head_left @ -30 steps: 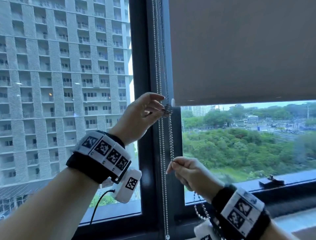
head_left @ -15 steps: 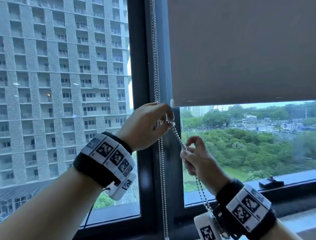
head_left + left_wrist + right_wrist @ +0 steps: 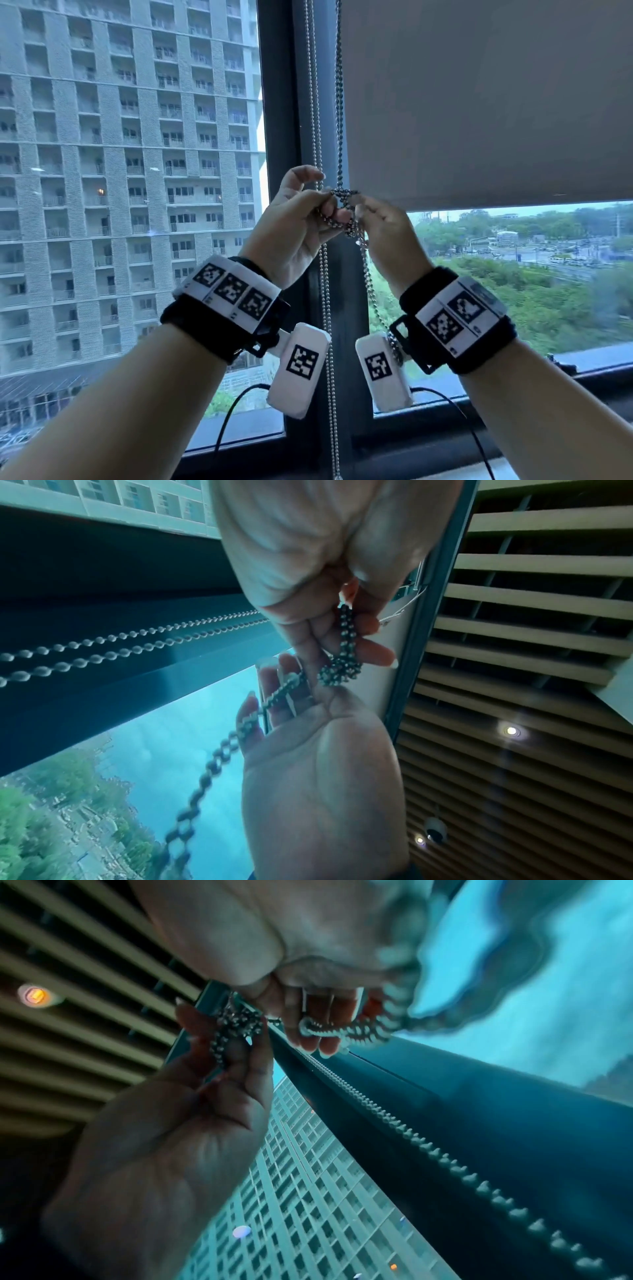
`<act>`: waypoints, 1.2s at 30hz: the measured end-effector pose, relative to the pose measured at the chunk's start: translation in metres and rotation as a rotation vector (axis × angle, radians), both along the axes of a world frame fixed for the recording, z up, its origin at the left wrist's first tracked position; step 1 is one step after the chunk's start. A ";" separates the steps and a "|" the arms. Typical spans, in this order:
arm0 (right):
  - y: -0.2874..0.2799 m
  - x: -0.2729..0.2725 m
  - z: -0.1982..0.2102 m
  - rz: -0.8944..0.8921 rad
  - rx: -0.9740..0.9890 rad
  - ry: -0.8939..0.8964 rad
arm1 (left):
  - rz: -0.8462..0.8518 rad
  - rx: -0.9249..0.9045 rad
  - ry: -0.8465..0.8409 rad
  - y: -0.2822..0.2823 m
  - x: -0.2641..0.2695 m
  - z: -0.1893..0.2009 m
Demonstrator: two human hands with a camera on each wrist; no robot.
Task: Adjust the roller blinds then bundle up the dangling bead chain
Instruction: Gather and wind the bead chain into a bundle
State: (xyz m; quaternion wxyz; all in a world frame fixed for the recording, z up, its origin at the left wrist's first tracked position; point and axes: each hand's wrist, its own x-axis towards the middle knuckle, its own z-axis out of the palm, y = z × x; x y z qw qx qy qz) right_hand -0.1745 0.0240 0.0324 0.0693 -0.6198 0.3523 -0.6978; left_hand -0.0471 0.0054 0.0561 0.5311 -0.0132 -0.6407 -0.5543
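Observation:
The grey roller blind [image 3: 479, 102] covers the upper part of the right pane. Its metal bead chain [image 3: 339, 102] hangs beside the frame and ends in a small bunched knot [image 3: 342, 198] at the blind's lower edge. My left hand [image 3: 329, 205] pinches that knot [image 3: 341, 666] between thumb and fingertips. My right hand [image 3: 363, 210] sits right beside it, fingers curled round the doubled chain [image 3: 342, 1034]. The slack [image 3: 373, 291] drops from the right hand past my wrist. In the right wrist view the left hand [image 3: 232, 1042] holds the knot [image 3: 236, 1026].
A second bead chain [image 3: 325, 308] hangs straight down the dark window frame [image 3: 284, 137], just left of my hands. A black sill [image 3: 599, 373] runs below the right pane. Cables trail from both wrist units.
My right hand has risen from below, drawing the chain up with it, and now meets the left hand at the knot. The left hand stayed near the blind's lower edge.

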 end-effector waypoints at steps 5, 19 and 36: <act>0.016 0.006 0.010 0.268 0.062 -0.117 | -0.052 -0.012 -0.018 -0.003 -0.003 -0.009; 0.019 0.004 0.017 0.085 0.098 0.021 | 0.794 -0.347 -0.116 0.000 -0.006 -0.009; 0.025 0.002 0.012 0.333 0.119 -0.016 | 0.856 -0.670 -0.352 -0.004 0.004 0.018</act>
